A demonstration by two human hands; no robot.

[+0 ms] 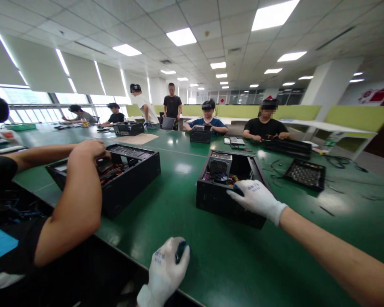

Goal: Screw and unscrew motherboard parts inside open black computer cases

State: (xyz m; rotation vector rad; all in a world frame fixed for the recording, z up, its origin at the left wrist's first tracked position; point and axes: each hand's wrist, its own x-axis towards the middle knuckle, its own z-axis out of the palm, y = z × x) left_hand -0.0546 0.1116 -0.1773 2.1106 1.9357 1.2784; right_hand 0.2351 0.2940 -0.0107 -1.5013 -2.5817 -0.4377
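My right hand (254, 197), in a white glove with blue print, grips the near wall of a black computer case (230, 207). Its thumb lies along the outside and its fingers reach over the top edge. The open case shows a power supply (219, 165), a round cooler fan (219, 177) and coloured cables (233, 179). Lower down, near the table's front edge, my left hand (166, 266) is also gloved. Its fingers curl toward the thumb; whatever may be inside them is hidden, with only dark blue showing in the gap.
On my left, a co-worker's bare arms (80, 187) reach into another black computer case (131, 185). A black perforated panel (305, 175), cables (342, 162) and small scraps lie on the green table (179, 204) to the right. Other people work at more cases across the table.
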